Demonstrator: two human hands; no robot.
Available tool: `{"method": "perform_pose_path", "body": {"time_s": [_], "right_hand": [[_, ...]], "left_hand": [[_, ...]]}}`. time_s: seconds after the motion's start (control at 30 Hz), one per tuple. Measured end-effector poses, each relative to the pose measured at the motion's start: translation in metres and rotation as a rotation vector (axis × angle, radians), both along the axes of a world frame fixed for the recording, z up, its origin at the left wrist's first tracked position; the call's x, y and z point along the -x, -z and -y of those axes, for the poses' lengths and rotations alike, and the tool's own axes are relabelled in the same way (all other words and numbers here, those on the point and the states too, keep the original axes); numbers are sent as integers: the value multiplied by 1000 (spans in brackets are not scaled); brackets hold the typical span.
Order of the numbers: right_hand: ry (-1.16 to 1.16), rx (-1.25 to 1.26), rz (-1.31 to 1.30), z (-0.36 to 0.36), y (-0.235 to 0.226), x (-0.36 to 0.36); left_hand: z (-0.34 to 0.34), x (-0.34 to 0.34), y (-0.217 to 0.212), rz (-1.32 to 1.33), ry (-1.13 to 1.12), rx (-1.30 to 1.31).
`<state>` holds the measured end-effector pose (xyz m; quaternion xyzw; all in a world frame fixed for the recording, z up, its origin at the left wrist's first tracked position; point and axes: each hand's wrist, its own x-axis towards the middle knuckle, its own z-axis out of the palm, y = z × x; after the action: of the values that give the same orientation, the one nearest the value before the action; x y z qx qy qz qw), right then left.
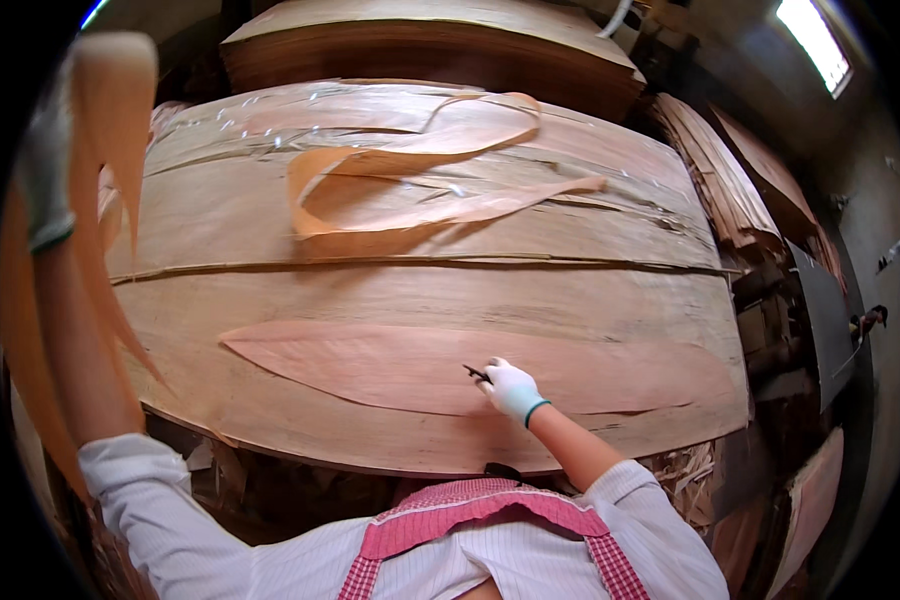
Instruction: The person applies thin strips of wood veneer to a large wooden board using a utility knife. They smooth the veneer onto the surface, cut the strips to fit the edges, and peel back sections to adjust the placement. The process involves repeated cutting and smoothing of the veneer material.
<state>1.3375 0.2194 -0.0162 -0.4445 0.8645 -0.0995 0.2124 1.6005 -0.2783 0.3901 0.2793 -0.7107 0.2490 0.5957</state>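
Veneer patch [420, 368]: long, pinkish, leaf-shaped piece lying flat on the top veneer sheet [590, 290] of the stack. Long axis runs left to right, parallel to the stack's near edge; the sharper tip points toward the left edge, the broader end reaches close to the right edge. It sits in the near half of the sheet, just in from the near edge.

Right hand [511, 387]: white glove, fingers pressed together around a small dark tool [476, 374], tip resting on the patch at its middle.

Left hand [48, 170]: gloved, raised high beyond the stack's left edge, closed on a bundle of thin veneer strips [105, 150] that hang downward, blurred.

Curled veneer strips [410, 170]: loose orange loops lying on the far half of the top sheet, long axis left to right.

Second veneer stack [420, 45]: behind the far edge, flat.

Slanted veneer pile [730, 190]: beyond the right edge, leaning.

Containers: whether any stand nearby cannot be told.
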Motion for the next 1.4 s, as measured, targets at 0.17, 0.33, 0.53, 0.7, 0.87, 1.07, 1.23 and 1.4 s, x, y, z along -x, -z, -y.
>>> {"method": "perform_pose_path", "body": {"time_s": [0.17, 0.33, 0.53, 0.7, 0.87, 1.07, 1.23, 1.4], "right_hand": [[298, 812, 445, -36, -99, 61], [277, 1493, 449, -90, -302, 95], [442, 1120, -503, -126, -322, 246], [442, 892, -790, -186, -325, 398], [442, 630, -838, -165, -319, 457], [678, 344, -971, -164, -315, 538], [703, 294, -910, -163, -271, 555], [724, 158, -856, -163, -248, 551]], "left_hand": [[-190, 216, 24, 205, 310, 198], [-417, 315, 70, 504, 670, -115], [-529, 346, 125, 492, 1054, -293], [-514, 296, 234, 678, 1263, -469], [-389, 215, 351, 762, 791, -1070], [-267, 205, 394, 650, 303, -1176], [-228, 243, 386, 688, 398, -1004], [-284, 345, 397, 1192, 523, -814]]}}
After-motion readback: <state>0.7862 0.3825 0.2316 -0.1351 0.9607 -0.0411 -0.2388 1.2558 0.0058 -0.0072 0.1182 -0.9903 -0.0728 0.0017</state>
